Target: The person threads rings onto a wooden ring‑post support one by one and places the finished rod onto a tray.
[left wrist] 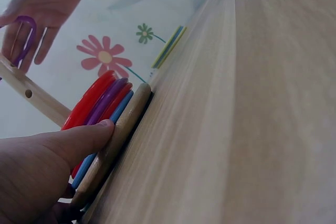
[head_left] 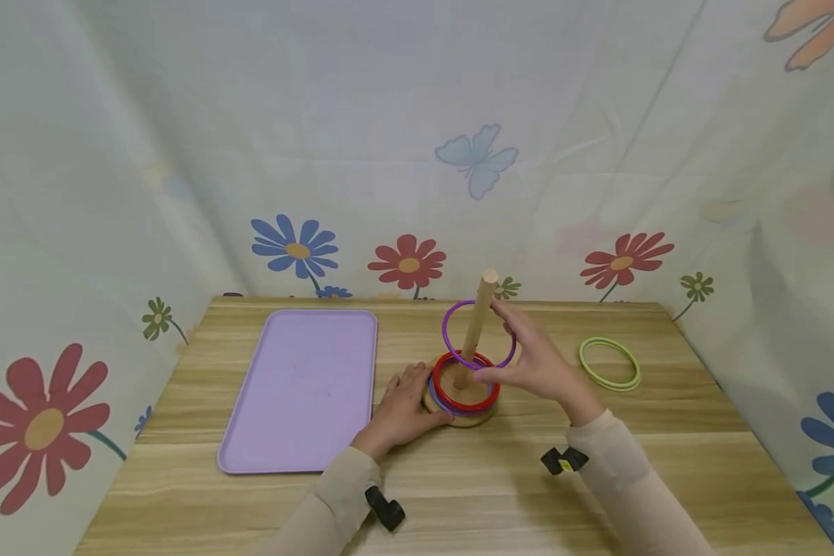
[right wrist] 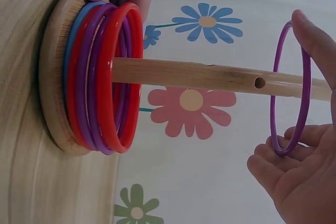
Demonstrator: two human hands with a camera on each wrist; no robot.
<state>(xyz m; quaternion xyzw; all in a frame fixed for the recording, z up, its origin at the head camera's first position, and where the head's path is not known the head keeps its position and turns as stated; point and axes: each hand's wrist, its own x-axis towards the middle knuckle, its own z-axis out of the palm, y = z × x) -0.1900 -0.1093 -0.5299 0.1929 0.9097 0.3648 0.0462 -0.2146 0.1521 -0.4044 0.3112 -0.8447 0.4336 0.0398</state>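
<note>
A wooden post (head_left: 478, 320) rises from a round wooden base (right wrist: 56, 77). Stacked low around it are a blue ring (left wrist: 122, 109) and several red and purple rings, with a red ring (right wrist: 107, 85) uppermost. My left hand (head_left: 406, 409) grips the base's left side, its thumb (left wrist: 94, 137) along the rim beside the lower rings. Higher up, a purple ring (right wrist: 274, 93) encircles the post's upper part. Between thumb and fingers, my right hand (head_left: 538, 361) holds this ring by its right side, tilted in the head view.
A purple tray (head_left: 299, 386) lies left of the stand. Yellow-green rings (head_left: 609, 363) rest on the table (head_left: 653, 455) at the right; the left wrist view shows blue between their edges. A flowered cloth (head_left: 361, 154) hangs behind the table.
</note>
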